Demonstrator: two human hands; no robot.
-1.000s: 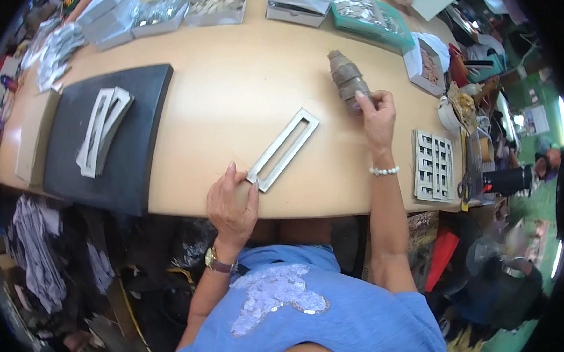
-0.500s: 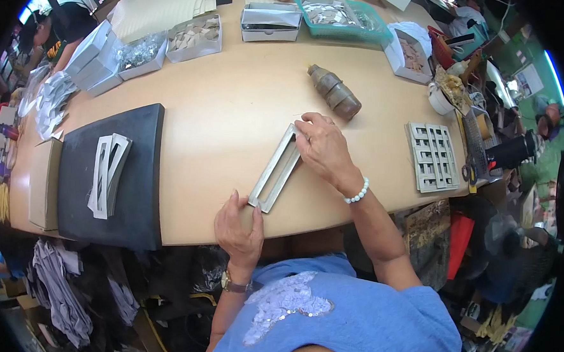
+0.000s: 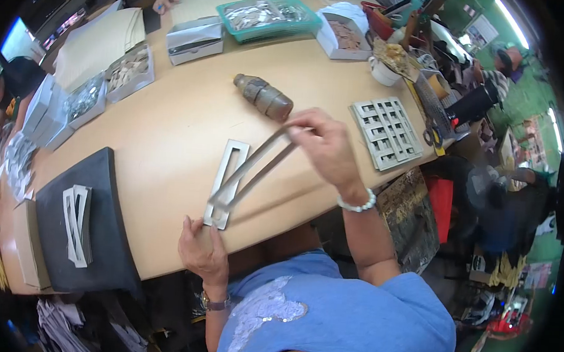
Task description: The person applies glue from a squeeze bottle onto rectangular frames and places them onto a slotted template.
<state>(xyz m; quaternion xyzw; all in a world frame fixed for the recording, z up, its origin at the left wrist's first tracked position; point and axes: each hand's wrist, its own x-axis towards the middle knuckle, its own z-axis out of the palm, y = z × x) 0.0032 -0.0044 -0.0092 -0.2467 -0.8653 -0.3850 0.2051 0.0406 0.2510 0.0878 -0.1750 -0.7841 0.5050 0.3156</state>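
My right hand (image 3: 322, 143) pinches the upper end of a slotted rectangular frame (image 3: 257, 168), raised at a slant above the table. Beneath its lower end a second pale slotted frame (image 3: 229, 167) lies flat. My left hand (image 3: 203, 249) rests at the near end of that flat frame, thumb and fingertips touching it, the fingers slightly apart. Just beyond my right hand a brown wrapped bottle (image 3: 264, 97) lies on its side. Several similar frames are stacked (image 3: 76, 226) on a black board (image 3: 110, 231) at the left.
A crossed stack of frames (image 3: 386, 132) lies at the right, near scissors (image 3: 433, 137). Along the far side stand a teal tray (image 3: 268, 19) and white boxes (image 3: 343, 36) of small pieces. A co-worker's hand (image 3: 166, 0) rests at the far edge.
My right hand left the bottle, took the end of a frame and lifted it, exposing another frame underneath. My left hand stayed by the near end. The camera view has shifted.
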